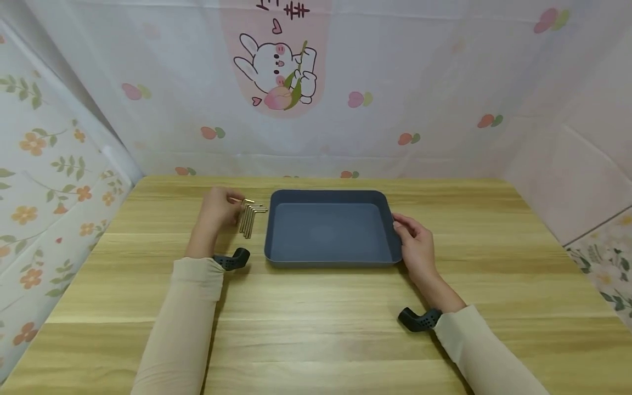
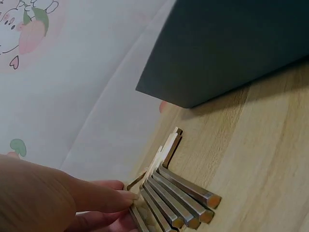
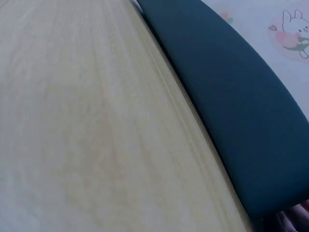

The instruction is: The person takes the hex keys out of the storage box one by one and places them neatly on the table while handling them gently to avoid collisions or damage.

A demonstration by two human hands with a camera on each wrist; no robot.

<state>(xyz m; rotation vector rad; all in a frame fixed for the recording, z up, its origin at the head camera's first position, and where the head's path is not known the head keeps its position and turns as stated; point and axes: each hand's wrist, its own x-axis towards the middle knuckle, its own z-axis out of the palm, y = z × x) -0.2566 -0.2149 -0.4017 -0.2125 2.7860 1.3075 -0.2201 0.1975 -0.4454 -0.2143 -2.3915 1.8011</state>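
Note:
Between thumb and fingertips, my left hand pinches an L-shaped hex key at the edge of a row. Several more brass-coloured hex keys lie side by side on the table, their short arms pointing towards a dark blue-grey rectangular tray. Nothing lies in the tray. My right hand holds the tray's right side, thumb and fingers at its rim; in the right wrist view only a few fingertips show by the tray corner. The left fingers partly cover the pinched key.
The wooden table runs beneath everything. A patterned white cloth hangs behind its far edge, with a floral cloth on the left. Each wrist wears a black camera mount.

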